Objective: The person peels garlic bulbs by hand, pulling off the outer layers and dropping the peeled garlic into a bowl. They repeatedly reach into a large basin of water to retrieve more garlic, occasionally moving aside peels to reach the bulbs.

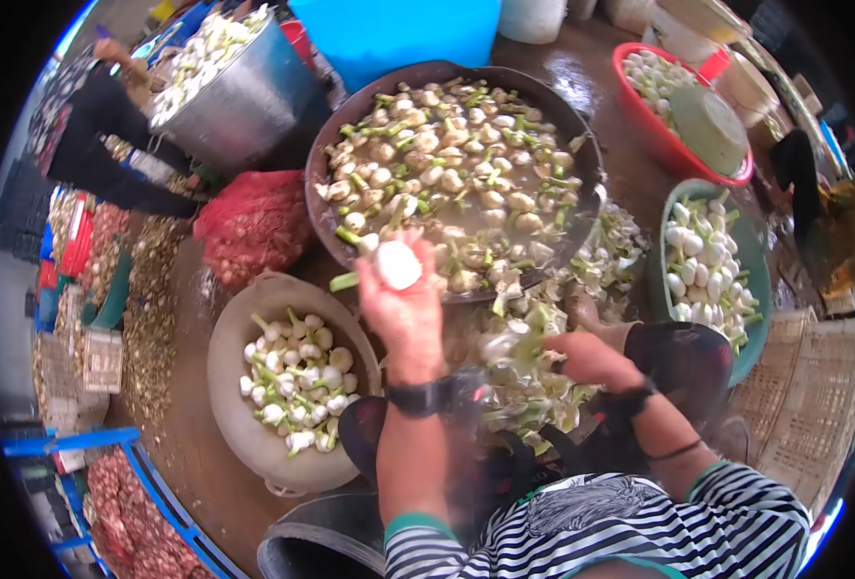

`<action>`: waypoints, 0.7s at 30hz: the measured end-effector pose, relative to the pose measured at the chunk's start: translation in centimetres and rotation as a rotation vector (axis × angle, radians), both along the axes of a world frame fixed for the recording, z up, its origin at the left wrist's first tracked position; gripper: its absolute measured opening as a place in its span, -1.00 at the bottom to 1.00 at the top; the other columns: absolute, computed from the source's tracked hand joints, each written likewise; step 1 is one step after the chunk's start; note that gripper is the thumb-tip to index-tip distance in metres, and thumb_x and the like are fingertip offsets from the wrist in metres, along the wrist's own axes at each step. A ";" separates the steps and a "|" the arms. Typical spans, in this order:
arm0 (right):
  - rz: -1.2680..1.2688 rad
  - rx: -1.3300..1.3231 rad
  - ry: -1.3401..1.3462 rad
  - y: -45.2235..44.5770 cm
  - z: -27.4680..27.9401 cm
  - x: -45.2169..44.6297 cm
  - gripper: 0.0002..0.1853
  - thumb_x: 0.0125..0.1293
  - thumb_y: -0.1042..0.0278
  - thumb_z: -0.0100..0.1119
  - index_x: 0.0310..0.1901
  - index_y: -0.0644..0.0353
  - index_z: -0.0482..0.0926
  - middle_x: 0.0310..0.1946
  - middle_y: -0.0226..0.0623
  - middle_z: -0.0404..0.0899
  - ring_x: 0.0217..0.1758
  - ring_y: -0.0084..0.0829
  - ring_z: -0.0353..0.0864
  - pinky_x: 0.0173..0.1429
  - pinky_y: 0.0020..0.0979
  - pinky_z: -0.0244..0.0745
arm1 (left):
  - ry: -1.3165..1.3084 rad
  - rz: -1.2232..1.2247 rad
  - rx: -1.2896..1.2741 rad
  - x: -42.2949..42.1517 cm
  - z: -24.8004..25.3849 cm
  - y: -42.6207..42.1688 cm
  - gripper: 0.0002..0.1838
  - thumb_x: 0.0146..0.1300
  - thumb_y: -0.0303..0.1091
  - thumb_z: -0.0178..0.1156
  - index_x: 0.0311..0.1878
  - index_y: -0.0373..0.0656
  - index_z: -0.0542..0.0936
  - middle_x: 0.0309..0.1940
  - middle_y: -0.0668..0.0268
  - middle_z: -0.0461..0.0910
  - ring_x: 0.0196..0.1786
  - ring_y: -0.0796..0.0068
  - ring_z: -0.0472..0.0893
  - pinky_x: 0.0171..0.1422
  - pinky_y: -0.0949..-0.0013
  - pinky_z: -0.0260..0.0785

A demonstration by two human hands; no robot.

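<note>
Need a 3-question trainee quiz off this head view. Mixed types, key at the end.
1. Multiple choice. What does the left hand hold?
a) a knife
b) a white bulb with a green stem
c) a plastic bowl

2. True or false. The red basin stands nearer the camera wearer than the green basin.

3. Fill in the blank. In the large dark pan, the trimmed bulbs sit in murky ____.

Key: 1 b; 2 false; 3 water.
</note>
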State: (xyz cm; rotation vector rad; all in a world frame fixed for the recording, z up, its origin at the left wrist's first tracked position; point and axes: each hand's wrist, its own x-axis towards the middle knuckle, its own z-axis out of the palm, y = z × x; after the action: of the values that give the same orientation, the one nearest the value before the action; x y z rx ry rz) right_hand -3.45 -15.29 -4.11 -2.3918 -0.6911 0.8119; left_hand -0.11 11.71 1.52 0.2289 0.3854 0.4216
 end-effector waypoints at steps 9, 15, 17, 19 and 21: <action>-0.423 0.141 -0.325 4.4 -2.4 13.3 -0.74 0.22 0.49 -0.01 -0.15 0.04 0.64 -0.26 -0.29 0.65 -0.30 -0.29 0.62 -0.12 -0.30 0.53 | -0.248 0.544 -0.253 -5.8 3.9 9.6 -0.21 0.33 0.08 -0.12 0.32 -0.45 0.02 0.30 -0.17 0.16 0.32 -0.05 0.25 0.36 -0.05 0.21; 0.028 0.058 -0.583 5.9 -4.5 22.1 -0.63 -0.15 0.57 0.11 -0.19 0.19 0.61 -0.25 -0.09 0.60 -0.09 -0.10 0.57 -0.05 -0.23 0.49 | -0.194 0.189 0.059 -3.8 1.9 7.2 -0.39 0.33 -0.02 -0.09 0.19 -0.41 0.26 0.15 -0.13 0.36 0.22 0.01 0.39 0.30 0.04 0.29; 0.144 -0.106 -0.555 7.3 -6.0 24.0 -0.65 -0.18 0.56 0.11 -0.23 0.19 0.61 -0.26 -0.09 0.59 -0.08 -0.10 0.56 -0.06 -0.23 0.50 | -0.109 -0.072 0.204 -2.0 0.9 4.0 -0.52 0.33 -0.10 -0.08 0.09 -0.35 0.38 0.02 -0.04 0.48 0.10 0.09 0.49 0.20 0.12 0.38; -0.124 -0.016 -0.470 8.3 -7.1 27.4 -0.64 -0.19 0.58 0.07 -0.25 0.16 0.64 -0.26 -0.07 0.61 -0.12 -0.06 0.58 -0.08 -0.18 0.50 | 0.073 -0.295 0.273 -0.6 0.9 -0.2 -0.62 0.36 -0.14 -0.08 0.03 -0.25 0.43 -0.10 0.10 0.55 -0.03 0.25 0.55 0.05 0.23 0.43; -0.204 -0.010 -0.437 9.1 -7.3 30.6 -0.58 -0.16 0.62 0.00 -0.18 0.14 0.64 -0.26 -0.05 0.62 -0.15 -0.06 0.60 -0.06 -0.17 0.49 | 0.259 -0.496 0.354 0.0 0.4 -3.3 -0.68 0.35 -0.22 -0.06 0.04 -0.23 0.41 -0.13 0.15 0.55 -0.09 0.32 0.57 -0.06 0.32 0.45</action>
State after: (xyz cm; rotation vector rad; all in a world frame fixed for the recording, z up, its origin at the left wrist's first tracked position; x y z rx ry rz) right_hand 27.19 -6.17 -11.41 -2.6216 -0.5882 0.2069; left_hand -0.16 8.38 1.89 0.7117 0.4888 -0.0354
